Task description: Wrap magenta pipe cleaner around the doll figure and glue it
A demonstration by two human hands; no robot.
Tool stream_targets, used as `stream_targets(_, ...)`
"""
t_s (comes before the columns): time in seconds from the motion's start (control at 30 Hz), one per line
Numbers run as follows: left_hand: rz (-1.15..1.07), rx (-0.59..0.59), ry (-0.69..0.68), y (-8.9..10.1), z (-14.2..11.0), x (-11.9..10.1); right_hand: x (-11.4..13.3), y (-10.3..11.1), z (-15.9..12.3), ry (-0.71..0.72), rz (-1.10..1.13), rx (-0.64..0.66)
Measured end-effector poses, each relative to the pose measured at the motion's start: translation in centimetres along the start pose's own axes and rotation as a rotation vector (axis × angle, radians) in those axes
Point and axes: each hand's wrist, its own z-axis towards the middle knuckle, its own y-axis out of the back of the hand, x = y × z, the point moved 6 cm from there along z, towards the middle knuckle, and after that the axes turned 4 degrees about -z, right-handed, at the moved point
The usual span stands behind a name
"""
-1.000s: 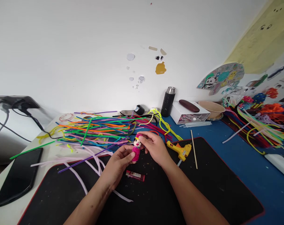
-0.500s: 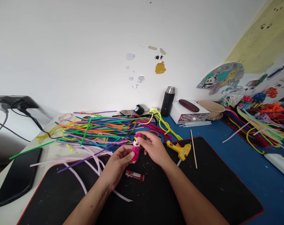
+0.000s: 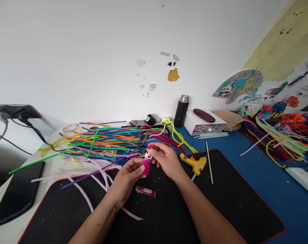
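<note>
A small pipe-cleaner doll [image 3: 146,166] with a magenta body, a pale face and a magenta top is held upright above the black mat [image 3: 169,217]. My left hand [image 3: 129,174] grips its body, thumb across the front. At the doll's head, my right hand [image 3: 166,159] pinches from the right side, covering part of it. Below the doll lies a red lighter [image 3: 145,191] on the mat. To the right of my right hand rests a yellow glue gun [image 3: 194,163], with a thin wooden stick [image 3: 209,162] beside it.
Many coloured pipe cleaners [image 3: 108,142] spread across the table's back left. A black phone [image 3: 19,193] lies at far left. Along the wall stand a black thermos [image 3: 181,111], a white box [image 3: 194,127] and a beige bowl [image 3: 228,117]. More pipe cleaners [image 3: 283,139] lie at right.
The whole view has shifted very slightly. Both hands keep the same hold on the doll, and nothing else has visibly moved.
</note>
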Motion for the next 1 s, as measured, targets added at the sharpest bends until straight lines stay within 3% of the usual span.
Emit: stream_targets(1.0, -0.004, -0.005, -0.001, -0.43, -0.26, -0.3, 0.52, -0.24, -0.27, 0.009, -0.04, -0.002)
